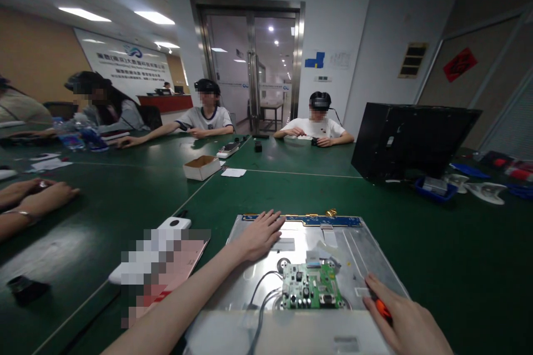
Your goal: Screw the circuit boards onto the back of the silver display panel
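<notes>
Head view: the left hand [262, 236] lies flat and open on the far left part of the metal panel [353, 247], its fingers spread toward the blue strip [337, 222] along the panel's far edge; it grasps nothing. The right hand [403, 316] rests at the panel's right side, curled around an orange-and-black tool [383, 310], probably a screwdriver, though the fingers hide most of it. The panel lies on the green table [291, 194], under the left hand and beside the tool grip. Between the two hands, nearer the wearer, a green board [312, 287] sits on the panel, with dark cables [261, 316] running from its left side. Beyond the board, a pale ribbon [328, 236] reaches the blue strip, and gold foil [331, 212] sticks up at the far edge. Left of the left hand are a white device [177, 224] and a pink sheet [187, 255], both partly blurred out. Farther beyond that hand stands an open box [202, 170]; beyond the right hand stand a black monitor [412, 141] and a blue tray [435, 191]. A co-worker's hands [45, 199] are well to the left, and two people [206, 116] [318, 122] sit across the table.
</notes>
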A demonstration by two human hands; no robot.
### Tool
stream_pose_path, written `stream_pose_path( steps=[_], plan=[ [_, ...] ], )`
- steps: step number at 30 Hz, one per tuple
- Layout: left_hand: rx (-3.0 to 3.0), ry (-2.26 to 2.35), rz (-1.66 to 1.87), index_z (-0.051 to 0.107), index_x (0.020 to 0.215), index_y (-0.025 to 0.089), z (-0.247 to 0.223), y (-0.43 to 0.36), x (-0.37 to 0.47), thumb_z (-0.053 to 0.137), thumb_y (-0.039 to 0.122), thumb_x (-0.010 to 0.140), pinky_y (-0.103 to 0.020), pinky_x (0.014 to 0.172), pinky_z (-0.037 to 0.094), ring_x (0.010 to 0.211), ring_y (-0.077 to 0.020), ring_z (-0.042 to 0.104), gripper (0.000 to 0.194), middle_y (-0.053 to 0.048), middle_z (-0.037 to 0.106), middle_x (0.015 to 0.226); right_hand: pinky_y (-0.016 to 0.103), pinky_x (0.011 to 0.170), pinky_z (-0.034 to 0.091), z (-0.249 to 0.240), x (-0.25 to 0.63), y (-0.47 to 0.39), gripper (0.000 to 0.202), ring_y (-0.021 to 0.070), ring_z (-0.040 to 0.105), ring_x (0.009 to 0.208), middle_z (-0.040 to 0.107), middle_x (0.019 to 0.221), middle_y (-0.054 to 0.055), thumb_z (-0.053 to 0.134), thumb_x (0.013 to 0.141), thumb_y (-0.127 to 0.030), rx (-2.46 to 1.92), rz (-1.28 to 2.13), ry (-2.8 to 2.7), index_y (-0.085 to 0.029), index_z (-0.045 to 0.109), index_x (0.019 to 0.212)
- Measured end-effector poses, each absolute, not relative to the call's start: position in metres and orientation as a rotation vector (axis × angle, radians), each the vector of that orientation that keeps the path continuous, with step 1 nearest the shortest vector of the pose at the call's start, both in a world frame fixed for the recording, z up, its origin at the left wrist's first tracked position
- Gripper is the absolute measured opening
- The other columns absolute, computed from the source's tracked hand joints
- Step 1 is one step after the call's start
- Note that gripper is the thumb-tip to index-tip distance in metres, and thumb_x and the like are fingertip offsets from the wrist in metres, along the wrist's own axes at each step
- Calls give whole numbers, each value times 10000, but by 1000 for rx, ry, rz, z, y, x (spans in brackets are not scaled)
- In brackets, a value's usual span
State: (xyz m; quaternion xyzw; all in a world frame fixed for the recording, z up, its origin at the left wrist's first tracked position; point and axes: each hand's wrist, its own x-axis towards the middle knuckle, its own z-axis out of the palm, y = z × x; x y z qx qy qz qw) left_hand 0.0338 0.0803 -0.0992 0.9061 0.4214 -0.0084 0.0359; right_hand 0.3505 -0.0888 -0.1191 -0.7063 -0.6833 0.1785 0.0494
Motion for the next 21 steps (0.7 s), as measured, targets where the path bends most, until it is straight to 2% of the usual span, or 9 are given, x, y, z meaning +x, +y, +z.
stream_pose_path(
  steps=[5, 10, 13, 16, 19, 21],
  plan=[
    [2793, 1367, 22, 377, 1442, 173, -103, 84, 31, 318, 327, 987, -522, 1128, 163, 1416, -308, 228, 484, -138, 314, 1519, 388, 880, 544, -113, 333, -96, 538, 246, 647, 1078, 581, 1331, 78, 342, 936, -421, -2161, 540, -2098, -209, 456, 1417],
    [2779, 1443, 105, 400, 1424, 214, -107, 80, 31, 339, 323, 980, -541, 1116, 176, 1398, -301, 277, 460, -130, 385, 1485, 474, 894, 526, -114, 334, -93, 521, 290, 643, 1081, 536, 1374, 101, 372, 931, -455, -2129, 546, -2153, -219, 515, 1374],
    [2761, 1484, 137, 493, 1346, 198, -99, 74, 34, 391, 289, 961, -537, 1106, 210, 1367, -312, 330, 408, -143, 443, 1439, 476, 862, 531, -108, 336, -85, 489, 291, 657, 1042, 616, 1296, 110, 389, 930, -477, -2056, 529, -2205, -237, 574, 1314],
    [2738, 1502, 167, 593, 1212, 133, -85, 66, 37, 399, 240, 953, -500, 1084, 277, 1295, -319, 422, 340, -180, 499, 1367, 420, 791, 537, -97, 336, -71, 441, 272, 668, 959, 662, 1197, 99, 467, 904, -427, -1920, 505, -2250, -257, 579, 1295],
    [2707, 1480, 201, 579, 1222, 131, -72, 58, 39, 386, 260, 972, -395, 1006, 396, 1172, -269, 533, 342, -151, 560, 1289, 350, 806, 501, -89, 334, -54, 359, 239, 642, 973, 659, 1138, 87, 517, 879, -304, -1716, 595, -2303, -232, 614, 1217],
    [2671, 1463, 235, 572, 1229, 148, -66, 54, 39, 392, 279, 976, -368, 974, 420, 1144, -254, 549, 337, -127, 582, 1258, 326, 816, 477, -88, 333, -43, 261, 222, 632, 959, 679, 1047, 71, 514, 888, -280, -1605, 670, -2314, -218, 651, 1102]
  ],
)
